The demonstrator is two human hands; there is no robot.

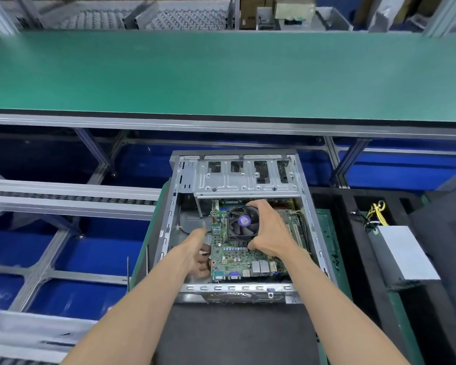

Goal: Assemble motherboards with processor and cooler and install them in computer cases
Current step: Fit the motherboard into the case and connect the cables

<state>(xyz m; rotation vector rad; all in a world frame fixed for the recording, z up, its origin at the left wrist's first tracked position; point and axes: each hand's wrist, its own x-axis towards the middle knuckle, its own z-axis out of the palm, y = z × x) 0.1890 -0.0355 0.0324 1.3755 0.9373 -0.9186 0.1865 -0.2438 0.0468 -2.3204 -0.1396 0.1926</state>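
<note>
An open grey computer case lies on its side in front of me. Inside it sits a green motherboard with a black cooler fan on top. My right hand grips the cooler from the right, thumb at its near edge and fingers over its far edge. At the board's left edge, my left hand curls its fingers under the board. The rear ports face me.
A drive cage spans the far end of the case. A grey power supply with yellow cables lies in a black tray to the right. A long green conveyor belt runs behind. Metal frame rails stand at left.
</note>
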